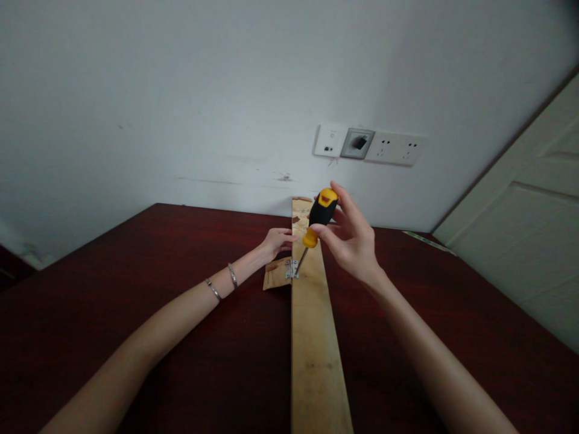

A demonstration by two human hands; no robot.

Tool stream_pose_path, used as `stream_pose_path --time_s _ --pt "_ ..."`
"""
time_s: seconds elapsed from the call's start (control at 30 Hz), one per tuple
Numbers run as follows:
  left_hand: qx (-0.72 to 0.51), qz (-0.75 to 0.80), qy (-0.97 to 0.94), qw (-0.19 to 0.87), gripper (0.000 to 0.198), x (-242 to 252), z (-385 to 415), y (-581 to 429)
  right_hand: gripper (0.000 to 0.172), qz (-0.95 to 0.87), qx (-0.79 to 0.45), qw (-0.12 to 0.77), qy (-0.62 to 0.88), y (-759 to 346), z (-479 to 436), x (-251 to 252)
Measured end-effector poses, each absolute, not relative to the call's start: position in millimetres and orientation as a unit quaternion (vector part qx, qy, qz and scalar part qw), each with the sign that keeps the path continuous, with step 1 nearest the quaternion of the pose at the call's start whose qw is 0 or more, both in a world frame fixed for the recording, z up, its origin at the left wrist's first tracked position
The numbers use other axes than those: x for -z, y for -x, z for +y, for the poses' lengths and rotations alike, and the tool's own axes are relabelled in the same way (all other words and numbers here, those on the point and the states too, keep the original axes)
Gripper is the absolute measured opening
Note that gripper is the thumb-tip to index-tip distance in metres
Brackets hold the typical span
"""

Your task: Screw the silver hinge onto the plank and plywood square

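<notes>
My right hand (350,238) is closed around the yellow-and-black handle of a screwdriver (323,208). The screwdriver leans, and its thin metal shaft reaches down to a small metal hinge (292,269). One leaf of the hinge lies on a long wooden board (314,337), the other on a short wood piece (277,274) at the board's left side. Just beyond the hinge, my left hand (278,241) grips the board's left edge, its fingers partly hidden. Screw heads show on the hinge, but the contact at the tip is too small to make out.
The board lies lengthwise on a dark red-brown table (203,361), its far end close to a white wall (203,108). Sockets and switch plates (393,148) are set in the wall, with a black plug in one. A white panelled door (534,211) stands at the right.
</notes>
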State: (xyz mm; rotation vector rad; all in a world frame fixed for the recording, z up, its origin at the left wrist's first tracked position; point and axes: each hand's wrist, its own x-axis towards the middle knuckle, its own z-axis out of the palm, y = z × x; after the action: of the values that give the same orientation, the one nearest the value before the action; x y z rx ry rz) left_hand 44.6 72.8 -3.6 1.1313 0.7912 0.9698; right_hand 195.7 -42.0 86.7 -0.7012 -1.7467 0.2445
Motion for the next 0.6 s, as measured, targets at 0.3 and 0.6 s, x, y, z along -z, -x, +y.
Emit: stream_pose_path --time_s 0.3,0.6 --pt "-0.437 0.345 -0.506 0.66 0.02 3.3 71.6 -43.8 0.069 -0.751 -0.062 0.587 0.296 -190.8 -47.0 -90.1" --pt "-0.436 0.327 -0.506 0.669 0.018 3.4 71.9 -43.6 0.068 -0.758 -0.045 0.583 0.291 -190.3 -48.0 -89.2"
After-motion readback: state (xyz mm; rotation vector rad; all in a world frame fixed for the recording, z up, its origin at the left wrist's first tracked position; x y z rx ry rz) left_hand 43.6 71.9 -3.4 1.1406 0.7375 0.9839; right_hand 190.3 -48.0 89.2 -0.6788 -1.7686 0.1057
